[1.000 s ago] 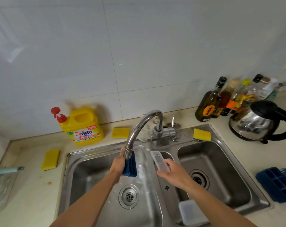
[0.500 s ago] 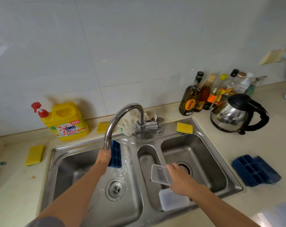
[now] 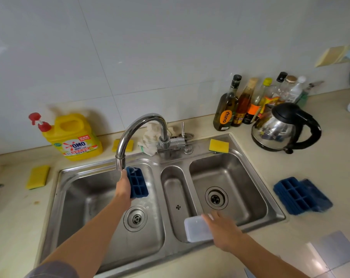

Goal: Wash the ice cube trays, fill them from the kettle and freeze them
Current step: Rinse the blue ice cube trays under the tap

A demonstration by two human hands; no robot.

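Note:
My left hand (image 3: 123,187) grips a blue ice cube tray (image 3: 138,182) upright under the spout of the chrome faucet (image 3: 138,125), over the left basin; water hits the tray's top edge. My right hand (image 3: 224,231) lies with fingers spread against clear plastic lids (image 3: 196,229) at the front of the narrow middle basin. More blue ice cube trays (image 3: 298,195) are stacked on the counter right of the sink. The steel kettle (image 3: 280,127) with a black handle stands behind them.
The steel sink (image 3: 160,159) has three basins. A yellow detergent jug (image 3: 73,137), yellow sponges (image 3: 38,176) (image 3: 218,145) and a cloth (image 3: 150,139) sit around it. Several bottles (image 3: 248,101) stand against the wall by the kettle.
My right hand has carried the clear lid down from beside the faucet onto the other lid at the sink's front and opened. The left hand has kept the blue tray under the spout.

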